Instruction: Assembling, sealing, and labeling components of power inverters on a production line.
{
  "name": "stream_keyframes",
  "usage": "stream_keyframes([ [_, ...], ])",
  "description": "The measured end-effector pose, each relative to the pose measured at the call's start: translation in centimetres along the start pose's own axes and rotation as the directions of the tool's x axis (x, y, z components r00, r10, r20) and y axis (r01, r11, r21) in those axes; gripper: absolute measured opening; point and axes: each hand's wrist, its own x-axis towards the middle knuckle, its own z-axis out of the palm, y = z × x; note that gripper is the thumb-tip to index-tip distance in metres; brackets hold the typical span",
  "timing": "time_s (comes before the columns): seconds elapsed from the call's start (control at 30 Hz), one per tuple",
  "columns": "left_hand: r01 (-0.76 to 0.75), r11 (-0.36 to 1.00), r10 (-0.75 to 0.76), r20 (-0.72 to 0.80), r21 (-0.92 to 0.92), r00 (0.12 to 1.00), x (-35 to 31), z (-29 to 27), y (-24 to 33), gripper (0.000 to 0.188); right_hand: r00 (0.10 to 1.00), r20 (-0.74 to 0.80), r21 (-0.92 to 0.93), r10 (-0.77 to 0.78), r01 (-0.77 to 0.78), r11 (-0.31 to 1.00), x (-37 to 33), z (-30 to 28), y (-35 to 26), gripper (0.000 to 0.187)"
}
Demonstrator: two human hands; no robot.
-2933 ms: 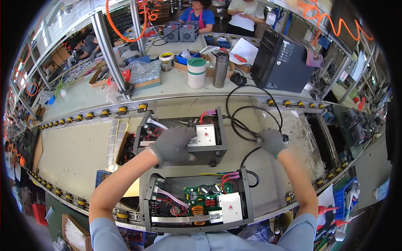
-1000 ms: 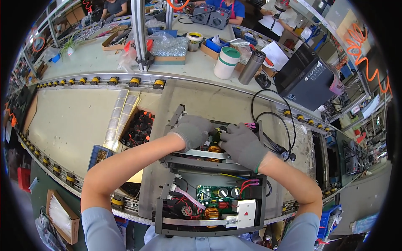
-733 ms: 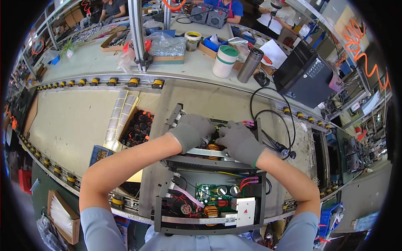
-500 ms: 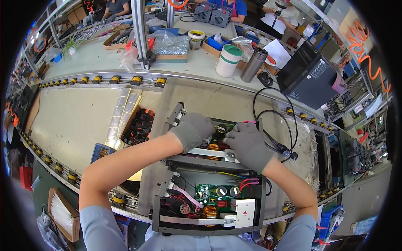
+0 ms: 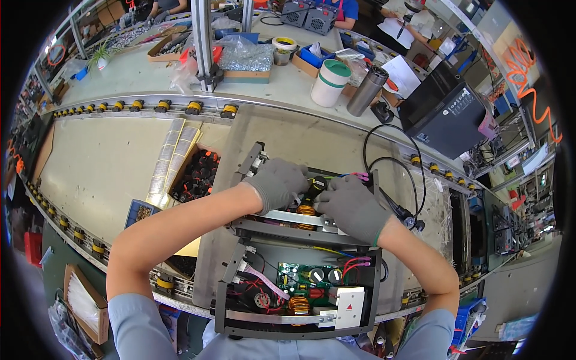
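Note:
My left hand (image 5: 277, 183) and my right hand (image 5: 354, 207), both in grey gloves, reach into the far open metal chassis (image 5: 276, 231). Their fingers are curled and point down among its parts. A dark cylindrical part with a yellowish edge (image 5: 316, 186) shows between them, above a copper-wound coil (image 5: 306, 210). What the fingertips grip is hidden. Nearer to me lies a second open chassis (image 5: 288, 330) with a green circuit board (image 5: 294, 276), another copper coil (image 5: 299, 305), red wires and a white plate (image 5: 350, 309).
Left of the chassis are a box of black and orange parts (image 5: 199, 174), label sheets (image 5: 168, 159) and a blue tray of screws (image 5: 141, 213). A black cable (image 5: 367, 147) loops at the right. Rollers (image 5: 193, 108) line the conveyor; a lidded cup (image 5: 330, 83) and a steel flask (image 5: 367, 90) stand behind.
Both hands stay inside the far chassis with small finger shifts. The right fingers have drawn slightly towards me, leaving more of the dark cylindrical part and the pink connectors in sight.

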Motion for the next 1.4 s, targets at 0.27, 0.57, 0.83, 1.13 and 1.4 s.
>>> stream_keyframes([
  [0.27, 0.024, 0.989, -0.009, 0.101, -0.144, 0.995, 0.3, -0.1, -0.3, 0.026, 0.999, 0.035, 0.199, 0.013, -0.019, 0.980, 1.6, 0.5, 0.3, 0.023],
  [0.57, -0.104, 0.989, 0.105, -0.002, 0.100, 0.994, 1.5, -0.3, 0.4, 0.025, 0.983, -0.039, 0.231, 0.179, -0.166, 0.959, 0.9, 0.5, -0.1, 0.018],
  [0.83, -0.039, 0.993, 0.082, -0.413, 0.111, 0.907, -5.6, -4.0, 4.4, 0.022, 0.880, -0.468, 0.309, 0.080, 0.079, 0.948, -9.0, -3.3, -6.8, 0.022],
  [1.13, -0.156, 0.915, 0.160, -0.018, -0.371, 0.987, -11.4, -0.9, 10.1, 0.017, 0.982, -0.173, 0.221, -0.072, 0.110, 0.969, -10.6, -2.0, -11.3, 0.027],
  [1.4, -0.121, 0.937, 0.091, -0.105, -0.329, 0.990, -12.6, 0.1, 10.3, 0.016, 0.990, 0.141, 0.052, -0.031, 0.024, 0.998, -7.3, -2.1, -14.0, 0.020],
])
